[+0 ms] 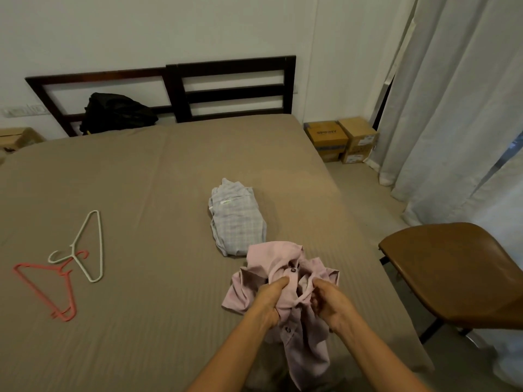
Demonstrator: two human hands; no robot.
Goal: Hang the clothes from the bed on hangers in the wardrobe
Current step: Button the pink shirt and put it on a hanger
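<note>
A pink button-up shirt (271, 261) is lifted off the bed near its front right part, and both my hands hold it. My left hand (268, 301) pinches the button placket just below a dark button. My right hand (331, 304) grips the cloth on the other side of the opening. A folded light blue checked shirt (239, 222) lies on the bed just beyond. On the left of the bed a white hanger (90, 247) and a red hanger (53, 290) lie overlapping. The wardrobe is out of view.
The bed (141, 179) has a taupe sheet and a dark wooden headboard (232, 89). A black bag (117, 113) sits by the headboard. A brown chair (452, 275) stands at the right, cardboard boxes (342, 140) in the corner, white curtains (452, 108) beyond.
</note>
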